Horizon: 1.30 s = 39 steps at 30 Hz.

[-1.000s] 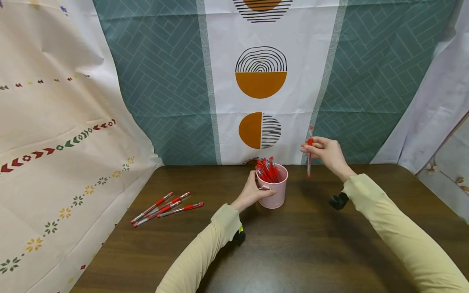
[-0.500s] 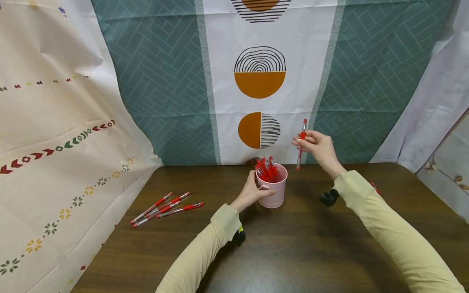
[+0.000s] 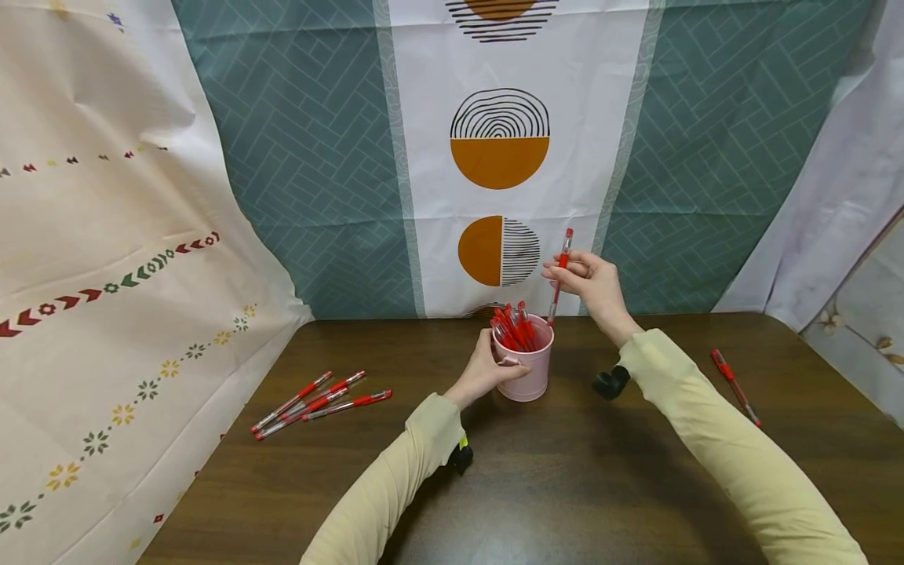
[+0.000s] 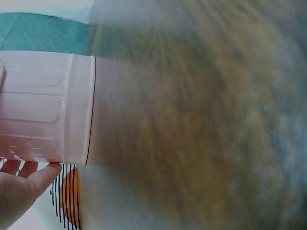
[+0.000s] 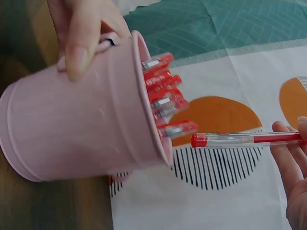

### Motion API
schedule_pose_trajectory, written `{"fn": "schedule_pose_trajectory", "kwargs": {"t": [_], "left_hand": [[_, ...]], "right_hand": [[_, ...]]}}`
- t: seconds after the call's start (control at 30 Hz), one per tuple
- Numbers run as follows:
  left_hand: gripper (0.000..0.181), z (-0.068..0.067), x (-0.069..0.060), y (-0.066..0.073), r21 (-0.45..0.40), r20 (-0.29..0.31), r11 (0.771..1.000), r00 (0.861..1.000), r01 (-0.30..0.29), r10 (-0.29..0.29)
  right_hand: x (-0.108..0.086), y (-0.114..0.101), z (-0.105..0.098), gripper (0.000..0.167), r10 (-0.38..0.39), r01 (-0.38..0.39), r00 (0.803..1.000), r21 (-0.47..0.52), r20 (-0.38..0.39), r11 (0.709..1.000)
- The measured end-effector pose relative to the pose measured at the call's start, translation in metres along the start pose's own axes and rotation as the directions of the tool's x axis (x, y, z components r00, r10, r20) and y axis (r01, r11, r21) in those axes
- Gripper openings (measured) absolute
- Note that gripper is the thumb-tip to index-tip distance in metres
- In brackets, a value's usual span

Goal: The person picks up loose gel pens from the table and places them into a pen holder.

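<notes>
A pink bucket-shaped cup (image 3: 526, 380) stands upright near the back of the table, with several red-capped pens (image 3: 514, 328) inside it. My left hand (image 3: 487, 370) grips the cup's left side, its thumb across the front; in the left wrist view the fingers (image 4: 45, 177) touch the cup wall. Above the cup's right rim, my right hand (image 3: 593, 286) pinches a clear-and-red pen (image 3: 563, 263) held nearly upright, slightly tilted. Its lower red end is close to the rim; in the right wrist view the pen (image 5: 249, 139) points at the cup's mouth, outside it.
Several red pens (image 3: 311, 404) lie in a loose bunch on the left of the brown wooden table (image 3: 523, 486). One more red pen (image 3: 736, 386) lies on the right, beyond the right sleeve. A patterned curtain (image 3: 501, 157) hangs behind the table's back edge.
My right hand has moved left with the pen, bringing it from well right of the cup to above its rim. The pen on the right has come into view. The left hand and cup stay put.
</notes>
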<state>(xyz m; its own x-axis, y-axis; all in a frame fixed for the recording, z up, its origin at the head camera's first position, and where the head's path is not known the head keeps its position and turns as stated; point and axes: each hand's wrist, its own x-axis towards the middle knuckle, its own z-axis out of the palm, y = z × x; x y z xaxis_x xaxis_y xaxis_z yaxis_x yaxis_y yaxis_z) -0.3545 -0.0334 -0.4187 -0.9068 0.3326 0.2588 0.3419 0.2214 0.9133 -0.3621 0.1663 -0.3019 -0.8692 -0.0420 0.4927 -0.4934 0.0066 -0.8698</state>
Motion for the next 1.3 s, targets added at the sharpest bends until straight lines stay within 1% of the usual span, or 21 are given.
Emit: {"fn": "schedule_pose_trajectory", "kwargs": {"t": [0.13, 0.2, 0.43, 0.57, 0.67, 0.7, 0.77, 0.9, 0.93, 1.0, 1.17, 1.23, 1.3], "left_hand": [[0.069, -0.001, 0.000, 0.001, 0.001, 0.009, 1.000, 1.000, 0.007, -0.007], [0.069, -0.002, -0.002, 0.004, -0.005, 0.018, 1.000, 1.000, 0.011, -0.011], [0.064, -0.007, -0.016, 0.038, -0.010, 0.031, 1.000, 0.999, 0.010, -0.009], [0.063, -0.008, -0.018, 0.041, -0.015, 0.035, 1.000, 0.999, 0.015, -0.015], [0.065, -0.008, -0.017, 0.040, -0.023, 0.040, 0.999, 0.999, 0.025, -0.024], [0.066, -0.007, -0.016, 0.035, -0.024, 0.038, 0.999, 0.999, 0.024, -0.023], [0.067, -0.007, -0.014, 0.033, -0.023, 0.038, 0.999, 0.999, 0.033, -0.032], [0.069, -0.003, -0.006, 0.014, -0.027, 0.024, 0.999, 0.999, 0.031, -0.030], [0.069, -0.003, -0.005, 0.013, -0.025, 0.021, 0.999, 0.999, 0.035, -0.035], [0.070, -0.001, -0.002, 0.004, -0.028, 0.012, 0.999, 1.000, 0.026, -0.026], [0.071, -0.001, -0.003, 0.003, -0.016, 0.006, 1.000, 1.000, -0.004, 0.004], [0.072, -0.001, -0.003, 0.003, -0.010, 0.004, 1.000, 1.000, -0.008, 0.008], [0.071, 0.000, -0.003, 0.004, -0.001, 0.005, 1.000, 1.000, 0.003, -0.003]], "right_hand": [[-0.001, 0.005, 0.008, 0.032, -0.012, 0.013, 1.000, -0.024, 0.027, 1.000], [-0.002, 0.008, 0.011, 0.032, -0.012, 0.013, 0.999, -0.033, 0.039, 0.999], [-0.006, 0.018, 0.014, 0.034, 0.012, -0.006, 0.998, -0.092, 0.065, 0.996], [-0.008, 0.025, 0.014, 0.038, 0.036, -0.024, 0.995, -0.129, 0.090, 0.991], [-0.009, 0.031, 0.014, 0.040, 0.049, -0.035, 0.993, -0.136, 0.103, 0.990], [-0.010, 0.033, 0.014, 0.040, 0.053, -0.037, 0.993, -0.142, 0.106, 0.989], [-0.011, 0.036, 0.014, 0.040, 0.066, -0.050, 0.992, -0.145, 0.108, 0.988], [-0.014, 0.039, 0.015, 0.040, 0.098, -0.075, 0.989, -0.189, 0.113, 0.979], [-0.014, 0.040, 0.015, 0.039, 0.106, -0.081, 0.988, -0.203, 0.112, 0.976], [-0.016, 0.042, 0.015, 0.039, 0.113, -0.083, 0.987, -0.242, 0.113, 0.967], [-0.018, 0.047, 0.014, 0.034, 0.116, -0.080, 0.988, -0.302, 0.103, 0.950], [-0.018, 0.047, 0.014, 0.032, 0.108, -0.073, 0.990, -0.317, 0.094, 0.946], [-0.018, 0.047, 0.015, 0.030, 0.097, -0.060, 0.991, -0.333, 0.096, 0.941]]}}
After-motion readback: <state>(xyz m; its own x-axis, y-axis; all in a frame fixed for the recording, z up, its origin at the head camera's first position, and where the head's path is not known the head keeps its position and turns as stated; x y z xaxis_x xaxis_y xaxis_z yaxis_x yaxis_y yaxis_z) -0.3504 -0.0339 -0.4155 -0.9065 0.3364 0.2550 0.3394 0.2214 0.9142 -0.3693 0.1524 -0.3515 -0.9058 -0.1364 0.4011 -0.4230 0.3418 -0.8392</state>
